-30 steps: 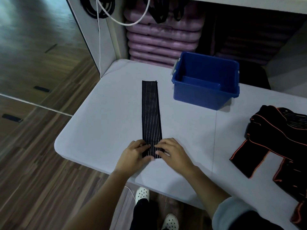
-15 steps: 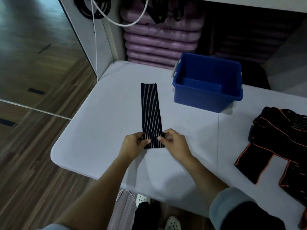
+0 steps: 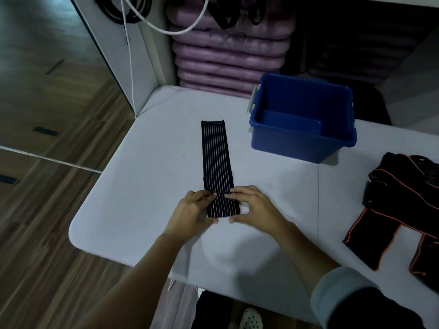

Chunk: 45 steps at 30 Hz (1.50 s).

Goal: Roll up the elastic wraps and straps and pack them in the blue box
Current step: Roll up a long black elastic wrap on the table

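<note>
A black elastic wrap (image 3: 215,157) with thin white stripes lies lengthwise on the pale table (image 3: 147,167), its near end folded over into a flat roll. My left hand (image 3: 193,211) grips the roll's left side, fingers on top and thumb at the near edge. My right hand (image 3: 254,205) grips the right side the same way. The blue box (image 3: 301,141) stands open to the back right of the wrap, with nothing visible inside.
A pile of black straps with orange edging (image 3: 401,210) lies at the table's right. Stacked purple mats (image 3: 228,55) and a white cord (image 3: 133,67) are behind the table. The table's near edge is just below my forearms; wood floor lies to the left.
Both hands have turned the wrap's near end over and moved it away from me, so the flat stretch of wrap is shorter.
</note>
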### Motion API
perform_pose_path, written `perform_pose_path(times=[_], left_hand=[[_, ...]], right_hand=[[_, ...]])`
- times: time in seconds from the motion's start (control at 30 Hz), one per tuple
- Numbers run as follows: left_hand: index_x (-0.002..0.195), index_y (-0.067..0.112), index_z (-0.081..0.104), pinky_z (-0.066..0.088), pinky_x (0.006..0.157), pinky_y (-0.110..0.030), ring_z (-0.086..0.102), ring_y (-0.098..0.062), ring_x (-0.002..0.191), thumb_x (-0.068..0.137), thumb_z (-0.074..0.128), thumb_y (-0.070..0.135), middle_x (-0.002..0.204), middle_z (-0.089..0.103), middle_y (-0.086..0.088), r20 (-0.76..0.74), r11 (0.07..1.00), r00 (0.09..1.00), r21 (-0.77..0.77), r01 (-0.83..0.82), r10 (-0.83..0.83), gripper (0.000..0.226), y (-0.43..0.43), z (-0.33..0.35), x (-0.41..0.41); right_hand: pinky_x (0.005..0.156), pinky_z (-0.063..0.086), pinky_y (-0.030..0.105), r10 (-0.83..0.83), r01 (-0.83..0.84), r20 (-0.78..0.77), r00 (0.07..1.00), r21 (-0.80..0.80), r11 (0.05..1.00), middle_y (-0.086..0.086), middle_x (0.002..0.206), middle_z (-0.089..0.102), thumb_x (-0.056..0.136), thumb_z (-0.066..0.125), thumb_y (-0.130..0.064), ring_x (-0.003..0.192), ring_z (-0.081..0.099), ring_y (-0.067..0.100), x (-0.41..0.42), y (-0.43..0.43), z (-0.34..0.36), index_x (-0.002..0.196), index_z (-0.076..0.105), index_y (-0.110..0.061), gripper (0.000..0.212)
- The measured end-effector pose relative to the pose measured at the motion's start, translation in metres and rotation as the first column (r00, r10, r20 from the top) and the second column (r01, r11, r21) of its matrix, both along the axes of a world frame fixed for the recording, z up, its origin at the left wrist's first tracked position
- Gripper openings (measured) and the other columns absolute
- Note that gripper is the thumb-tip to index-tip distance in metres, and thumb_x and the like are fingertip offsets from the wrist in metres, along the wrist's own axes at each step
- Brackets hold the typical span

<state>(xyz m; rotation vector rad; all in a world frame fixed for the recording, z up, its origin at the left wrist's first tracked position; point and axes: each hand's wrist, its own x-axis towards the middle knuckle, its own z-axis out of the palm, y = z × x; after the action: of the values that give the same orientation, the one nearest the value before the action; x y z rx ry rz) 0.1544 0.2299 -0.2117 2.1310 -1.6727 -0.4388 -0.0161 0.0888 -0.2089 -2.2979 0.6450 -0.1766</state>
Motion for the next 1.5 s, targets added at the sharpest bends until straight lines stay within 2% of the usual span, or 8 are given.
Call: perform_pose_path(times=[0.13,0.27,0.4,0.5,0.7,0.97,1.2,1.5], left_hand=[[0.119,0.018,0.063,0.038,0.089,-0.022,0.044,-0.011,0.105,0.069,0.053,0.066,0.117,0.055,0.01,-0.22,0.992,0.968,0.049,-0.112,0.121,0.07,-0.007,0.008,0.007],[0.067,0.026,0.058,0.035,0.065,-0.022,0.049,-0.018,0.08,0.086,0.06,0.044,0.07,0.054,0.009,-0.41,0.962,0.871,0.144,-0.233,0.272,0.026,-0.021,0.017,0.009],[0.1,0.016,0.063,0.041,0.065,-0.022,0.06,-0.019,0.078,0.085,0.062,0.039,0.08,0.063,0.001,-0.365,0.883,0.807,0.118,-0.455,0.465,0.028,-0.035,0.015,0.005],[0.115,0.017,0.058,0.044,0.071,-0.027,0.058,-0.019,0.084,0.084,0.065,0.035,0.098,0.058,-0.003,-0.276,0.863,0.827,0.02,-0.505,0.49,0.037,-0.039,0.012,0.003],[0.116,0.015,0.065,0.047,0.08,-0.025,0.055,-0.018,0.101,0.08,0.057,0.052,0.111,0.06,0.0,-0.114,0.967,0.97,-0.11,-0.229,0.217,0.052,-0.028,0.002,0.011],[0.126,0.015,0.058,0.044,0.092,-0.024,0.051,-0.015,0.111,0.067,0.074,0.051,0.123,0.056,0.004,-0.145,0.995,0.985,-0.018,-0.099,0.095,0.071,-0.031,0.01,0.03],[0.095,0.025,0.066,0.038,0.066,-0.022,0.054,-0.014,0.075,0.088,0.055,0.044,0.07,0.058,0.01,-0.343,0.947,0.883,0.091,-0.307,0.319,0.023,-0.053,0.025,0.041],[0.117,0.02,0.062,0.053,0.074,-0.028,0.064,-0.017,0.075,0.081,0.07,0.025,0.087,0.067,-0.004,-0.405,0.88,0.819,-0.066,-0.47,0.407,0.037,-0.089,0.009,0.054]], right_hand=[[0.096,0.044,0.02,-0.118,0.114,0.033,0.992,0.107,0.988,-0.008,0.113,0.064,0.072,0.078,-0.036,0.106,0.049,0.0,0.006,-0.002,0.008,0.116,0.066,-0.026,0.046],[0.083,0.053,0.03,-0.292,0.27,0.053,0.955,0.256,0.928,-0.006,0.086,0.07,0.079,0.071,-0.04,0.085,0.063,0.008,0.02,-0.001,0.012,0.098,0.071,-0.02,0.027],[0.069,0.055,0.037,-0.481,0.46,0.057,0.875,0.214,0.862,-0.006,0.071,0.062,0.079,0.071,-0.042,0.068,0.061,0.014,0.041,0.002,0.002,0.087,0.066,-0.016,0.028],[0.073,0.054,0.029,-0.509,0.492,0.125,0.851,0.147,0.858,-0.008,0.091,0.058,0.077,0.074,-0.036,0.077,0.056,0.01,0.05,0.001,-0.005,0.105,0.062,-0.02,0.034],[0.089,0.05,0.031,-0.244,0.24,0.197,0.95,0.045,0.97,-0.011,0.107,0.061,0.082,0.069,-0.033,0.104,0.05,0.007,0.047,-0.013,-0.01,0.1,0.072,-0.024,0.02],[0.101,0.04,0.025,-0.041,0.04,0.052,0.998,0.012,0.999,-0.008,0.126,0.059,0.063,0.085,-0.033,0.114,0.046,0.006,0.031,-0.033,-0.002,0.12,0.063,-0.026,0.062],[0.086,0.049,0.019,-0.311,0.289,0.034,0.95,0.29,0.912,-0.006,0.1,0.067,0.076,0.073,-0.043,0.093,0.062,0.002,0.049,-0.038,0.011,0.107,0.067,-0.024,0.036],[0.071,0.053,0.03,-0.561,0.562,-0.049,0.826,0.132,0.817,-0.002,0.083,0.067,0.084,0.063,-0.045,0.077,0.063,0.015,0.09,-0.049,0.004,0.099,0.065,-0.017,0.032]])
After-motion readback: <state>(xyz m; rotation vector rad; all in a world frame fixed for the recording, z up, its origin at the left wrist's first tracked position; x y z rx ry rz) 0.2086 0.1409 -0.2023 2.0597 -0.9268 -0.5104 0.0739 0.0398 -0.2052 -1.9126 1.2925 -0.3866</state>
